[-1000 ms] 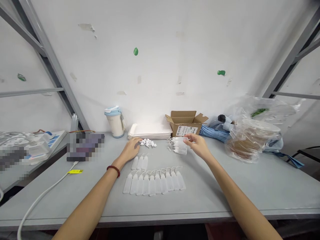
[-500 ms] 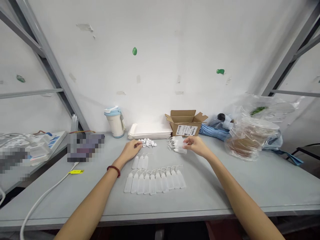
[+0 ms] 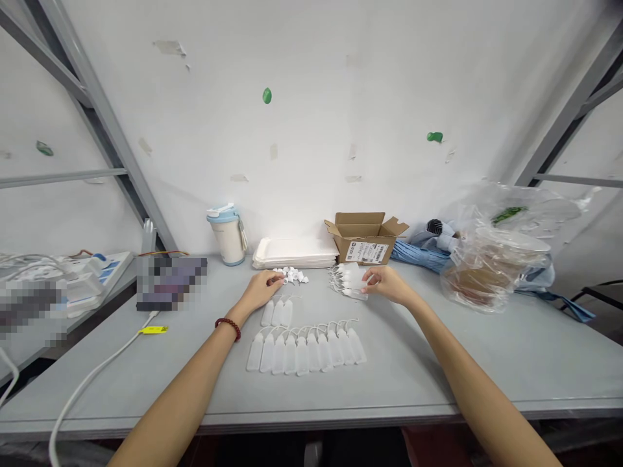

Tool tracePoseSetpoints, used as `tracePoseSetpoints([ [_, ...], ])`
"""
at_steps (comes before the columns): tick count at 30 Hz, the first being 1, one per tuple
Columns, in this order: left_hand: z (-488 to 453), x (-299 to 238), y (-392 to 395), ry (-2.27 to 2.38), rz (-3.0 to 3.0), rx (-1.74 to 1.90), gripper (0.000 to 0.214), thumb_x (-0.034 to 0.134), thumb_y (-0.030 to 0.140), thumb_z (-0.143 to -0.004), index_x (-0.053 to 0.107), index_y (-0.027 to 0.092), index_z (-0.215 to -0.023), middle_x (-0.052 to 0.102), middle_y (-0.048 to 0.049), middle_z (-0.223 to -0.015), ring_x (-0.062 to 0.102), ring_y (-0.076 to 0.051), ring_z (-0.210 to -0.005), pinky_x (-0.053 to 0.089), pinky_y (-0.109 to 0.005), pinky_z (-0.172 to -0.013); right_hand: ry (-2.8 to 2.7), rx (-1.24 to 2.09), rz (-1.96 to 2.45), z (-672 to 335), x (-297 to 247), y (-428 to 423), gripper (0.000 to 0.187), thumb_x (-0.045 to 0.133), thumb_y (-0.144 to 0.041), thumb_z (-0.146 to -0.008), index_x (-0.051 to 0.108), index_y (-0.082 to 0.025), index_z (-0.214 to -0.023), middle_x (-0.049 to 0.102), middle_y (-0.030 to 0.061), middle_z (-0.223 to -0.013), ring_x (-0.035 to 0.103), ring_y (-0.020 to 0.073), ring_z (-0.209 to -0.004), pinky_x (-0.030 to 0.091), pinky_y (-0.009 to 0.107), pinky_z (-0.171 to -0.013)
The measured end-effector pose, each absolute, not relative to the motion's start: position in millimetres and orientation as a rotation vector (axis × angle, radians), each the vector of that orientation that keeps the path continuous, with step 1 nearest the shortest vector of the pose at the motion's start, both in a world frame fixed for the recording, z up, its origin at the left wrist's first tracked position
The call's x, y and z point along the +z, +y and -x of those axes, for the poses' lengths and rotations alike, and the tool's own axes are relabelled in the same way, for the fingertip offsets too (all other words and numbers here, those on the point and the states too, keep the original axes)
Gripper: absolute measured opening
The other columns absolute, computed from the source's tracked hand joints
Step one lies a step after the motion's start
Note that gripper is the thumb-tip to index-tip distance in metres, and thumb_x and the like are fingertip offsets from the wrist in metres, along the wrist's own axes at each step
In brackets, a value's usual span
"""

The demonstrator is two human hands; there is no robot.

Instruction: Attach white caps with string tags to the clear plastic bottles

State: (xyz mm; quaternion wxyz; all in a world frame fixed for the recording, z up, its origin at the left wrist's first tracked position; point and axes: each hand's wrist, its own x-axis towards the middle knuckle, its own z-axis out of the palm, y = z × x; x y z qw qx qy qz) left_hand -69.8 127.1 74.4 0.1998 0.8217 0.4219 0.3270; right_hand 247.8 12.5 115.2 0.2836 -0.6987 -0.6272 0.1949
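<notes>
At the left edge of a small heap of white caps (image 3: 294, 277), my left hand (image 3: 263, 287) has its thumb and fingers closed together at the nearest cap. My right hand (image 3: 388, 285) pinches the end of a translucent plastic bottle (image 3: 357, 294), lowest in a stack of similar bottles (image 3: 346, 275) with thin white tails. Below the left hand lie three short bottles (image 3: 277, 313) side by side. Nearer the table's front, several bottles (image 3: 302, 355) form a row, their white tails pointing away and curling right.
Behind the hands stand a white-and-blue tumbler (image 3: 228, 237), a stack of white trays (image 3: 295, 253) and an open cardboard box (image 3: 363, 241). Plastic-wrapped spools (image 3: 496, 266) and blue cloth (image 3: 421, 254) lie right. A pixelated dark device (image 3: 171, 283) with a white cable (image 3: 104, 360) is left.
The whole view has shifted slightly, so everything sits a little further right. My left hand has edged in on the caps; my right hand stays by the bottle stack.
</notes>
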Motion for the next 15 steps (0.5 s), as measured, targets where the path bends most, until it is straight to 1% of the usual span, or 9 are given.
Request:
tracePoseSetpoints([
  [7,68.1,72.6,129.1,1.152,-2.310,0.903,0.031,0.054,0.035,-0.076,0.070,0.018,-0.095,0.065,-0.0056,-0.082,0.055,-0.016,-0.065,0.046,-0.027,-0.066,-1.779,0.340,1.988,-246.4,122.5,7.7,0.020,0.068,-0.031,-0.063,0.062,-0.017,-0.076,0.068,0.0040,-0.072,0.059,0.0182,-0.066,0.037,0.024,-0.056],
  [10,66.8,73.0,129.2,1.152,-2.314,0.897,0.032,0.054,0.037,-0.077,0.071,0.018,-0.096,0.065,-0.0055,-0.082,0.055,-0.016,-0.065,0.045,-0.027,-0.065,-1.799,0.239,2.003,-244.5,126.4,5.3,0.019,0.066,-0.033,-0.065,0.062,-0.017,-0.074,0.068,0.0038,-0.073,0.058,0.0174,-0.065,0.035,0.024,-0.056],
  [13,64.9,73.5,129.1,1.158,-2.317,0.886,0.031,0.053,0.037,-0.077,0.071,0.019,-0.095,0.065,-0.0053,-0.080,0.055,-0.016,-0.066,0.045,-0.027,-0.065,-1.863,0.295,1.915,-238.8,128.2,2.6,0.019,0.068,-0.033,-0.065,0.062,-0.017,-0.073,0.066,0.0022,-0.071,0.056,0.0152,-0.062,0.036,0.024,-0.056],
  [15,63.8,73.8,128.9,1.171,-2.313,0.881,0.031,0.054,0.037,-0.076,0.071,0.019,-0.094,0.065,-0.0052,-0.080,0.054,-0.016,-0.066,0.045,-0.027,-0.065,-1.927,0.380,1.860,-233.9,127.0,1.5,0.016,0.068,-0.029,-0.064,0.062,-0.017,-0.072,0.065,0.0012,-0.070,0.055,0.0139,-0.061,0.035,0.023,-0.055],
])
